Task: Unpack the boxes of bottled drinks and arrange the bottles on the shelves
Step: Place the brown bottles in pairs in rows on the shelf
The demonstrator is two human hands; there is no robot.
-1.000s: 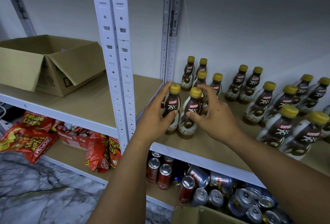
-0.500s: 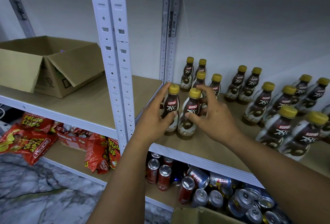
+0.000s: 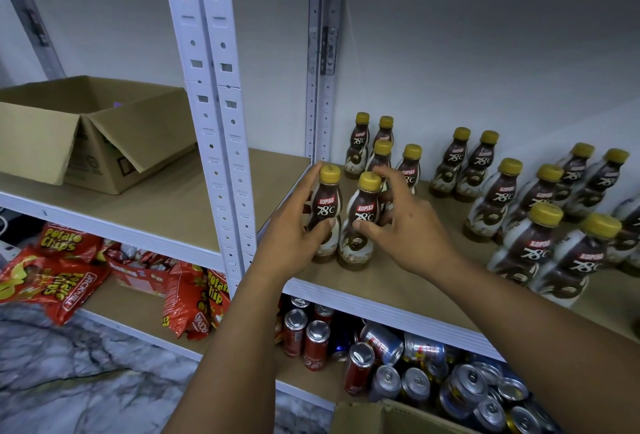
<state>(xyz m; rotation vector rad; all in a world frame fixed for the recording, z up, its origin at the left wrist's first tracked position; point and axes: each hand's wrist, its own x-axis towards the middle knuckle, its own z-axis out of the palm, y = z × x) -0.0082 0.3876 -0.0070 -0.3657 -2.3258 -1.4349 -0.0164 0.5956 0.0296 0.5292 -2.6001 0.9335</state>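
On the upper shelf (image 3: 398, 286) of a white metal rack, just right of the paired uprights (image 3: 214, 128), two coffee bottles with yellow caps stand side by side near the front edge, almost touching. The left hand (image 3: 291, 236) grips the left bottle (image 3: 327, 203): its thumb lies across the lower front of the label and its fingers curl round the far side, up by the neck. The right hand (image 3: 408, 232) holds the right bottle (image 3: 365, 215) with the thumb tip pressed on the label and the fingers arched round behind it, the index finger reaching just past the cap. Both bottles look upright, with their bases down on the shelf board.

Just behind them four more bottles (image 3: 382, 151) of the same kind stand in a tight block near the back wall (image 3: 485, 52). Further right a pair of bottles (image 3: 465, 163) stands by the wall, and beyond it other bottles (image 3: 540, 198) run in loose pairs toward the front right of the view.

Left of the uprights, on the same level, an open cardboard box (image 3: 86, 142) sits with its flaps up. One level down lie red potato chip bags (image 3: 59, 274), some hanging over the edge. Under the bottles are drink cans (image 3: 415, 374), a few red ones upright and many lying in a heap. The corner of a second box (image 3: 391, 416) shows at the bottom edge, beside a grey marbled floor (image 3: 69, 371).
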